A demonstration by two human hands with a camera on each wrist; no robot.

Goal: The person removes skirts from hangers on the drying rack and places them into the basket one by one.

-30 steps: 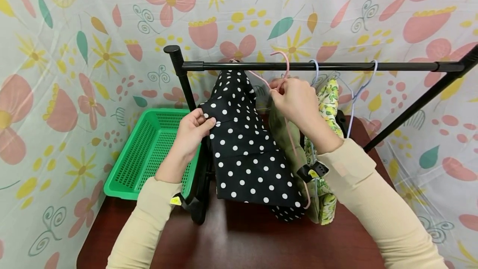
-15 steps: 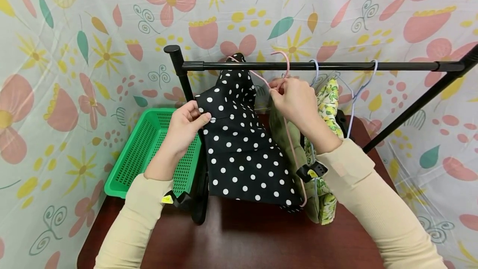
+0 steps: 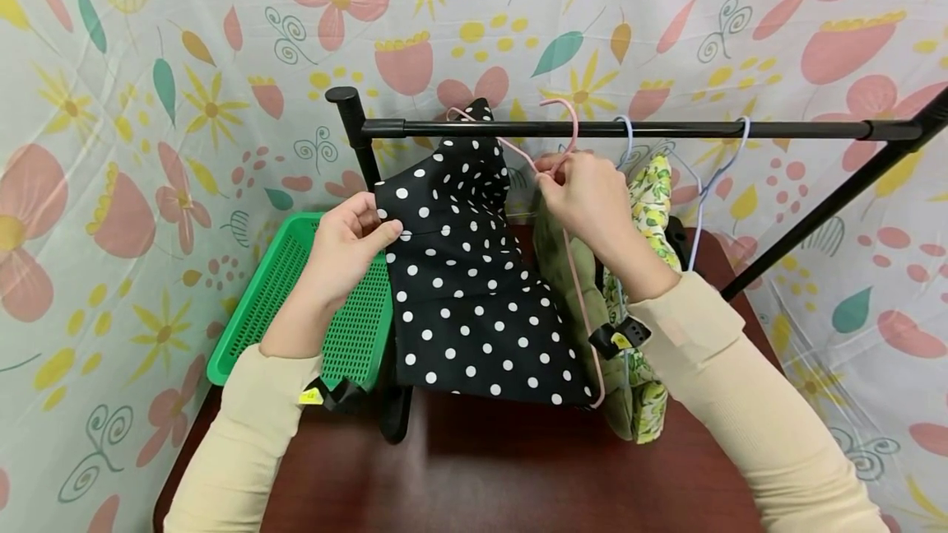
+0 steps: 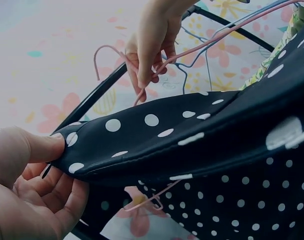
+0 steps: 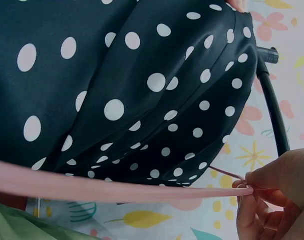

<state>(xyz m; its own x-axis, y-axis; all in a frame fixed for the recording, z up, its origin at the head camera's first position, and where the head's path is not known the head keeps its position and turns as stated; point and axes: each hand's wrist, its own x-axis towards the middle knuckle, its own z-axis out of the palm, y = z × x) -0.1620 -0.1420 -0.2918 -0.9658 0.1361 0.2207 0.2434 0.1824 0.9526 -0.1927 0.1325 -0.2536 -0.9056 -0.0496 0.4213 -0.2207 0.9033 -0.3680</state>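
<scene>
A black garment with white polka dots point(image 3: 474, 303) hangs partly over the far arm of a pink clothes hanger point(image 3: 580, 286). My left hand point(image 3: 344, 241) pinches the garment's left edge between thumb and fingers, close to the rack's left post. My right hand point(image 3: 588, 192) pinches the hanger just below its hook, and the hook rises above the rack rail. In the left wrist view, the garment edge point(image 4: 141, 130) stretches away from the thumb. The hanger's near arm point(image 5: 116, 190) runs along the cloth in the right wrist view. Folds hide part of the hanger.
A black rail point(image 3: 681, 130) crosses above the table point(image 3: 504, 475). Right of the polka-dot garment hang an olive garment point(image 3: 551, 249) and a yellow-green patterned one point(image 3: 650, 187). A blue hanger point(image 3: 722, 175) hangs farther right. At left sits a green basket point(image 3: 255, 327).
My left hand has moved left and slightly up, drawing the garment's edge with it. The garment's far top now rises higher above the rail. My right hand has barely moved.
</scene>
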